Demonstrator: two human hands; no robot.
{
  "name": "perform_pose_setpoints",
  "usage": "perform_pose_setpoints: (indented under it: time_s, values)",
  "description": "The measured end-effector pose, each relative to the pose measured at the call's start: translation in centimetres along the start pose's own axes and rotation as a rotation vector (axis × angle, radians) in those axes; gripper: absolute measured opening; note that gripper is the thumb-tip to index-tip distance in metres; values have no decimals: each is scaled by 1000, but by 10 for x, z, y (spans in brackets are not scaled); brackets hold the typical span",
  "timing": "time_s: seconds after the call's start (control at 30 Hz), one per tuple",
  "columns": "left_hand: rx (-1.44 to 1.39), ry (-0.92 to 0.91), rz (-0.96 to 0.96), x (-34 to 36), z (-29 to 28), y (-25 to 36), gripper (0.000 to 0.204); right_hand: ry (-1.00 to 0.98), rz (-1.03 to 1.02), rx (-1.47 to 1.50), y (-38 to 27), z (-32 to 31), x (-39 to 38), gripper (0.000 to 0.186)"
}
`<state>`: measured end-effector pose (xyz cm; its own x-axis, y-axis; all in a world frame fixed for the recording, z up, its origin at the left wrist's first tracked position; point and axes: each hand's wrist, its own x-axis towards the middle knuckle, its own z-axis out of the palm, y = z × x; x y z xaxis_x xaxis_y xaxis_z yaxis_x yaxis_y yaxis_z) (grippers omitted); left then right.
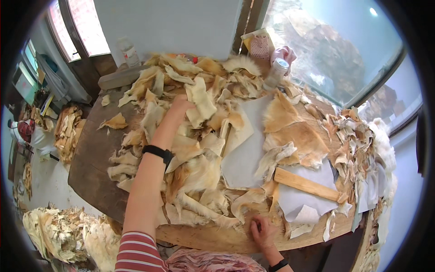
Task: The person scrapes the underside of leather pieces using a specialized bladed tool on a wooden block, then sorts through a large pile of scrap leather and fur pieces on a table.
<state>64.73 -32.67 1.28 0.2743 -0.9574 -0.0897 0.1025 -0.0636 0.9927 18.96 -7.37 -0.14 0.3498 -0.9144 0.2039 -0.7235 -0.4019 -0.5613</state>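
My left hand reaches far over the table, its fingers closed on the edge of a pale cream piece of hide. Part of its grip is hidden behind the wrist and the piece. Beneath it spreads a heap of furry hide scraps in cream and tan. My right hand rests by the near table edge with its fingers curled, and nothing shows in it. Right of the heap lie a grey-white sheet and larger tan hide pieces.
A flat wooden stick lies across another pale sheet at the right. A lidded jar and a bottle stand at the back. Trimmings pile along the window. Hide bundles sit at the lower left.
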Motion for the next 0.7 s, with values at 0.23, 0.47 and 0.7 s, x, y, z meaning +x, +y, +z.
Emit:
perform_pose_setpoints:
  time_s: [0.23,0.47,0.7]
  values:
    - [-367,-98,-129,-106,21,87,20,20,9,48,3,-1,-3,14]
    - [329,-50,-143,-130,-28,55,20,24,-18,4,5,-3,-4,13]
    - [427,227,217,-92,-31,71,44,22,1,34,2,-3,-3,12]
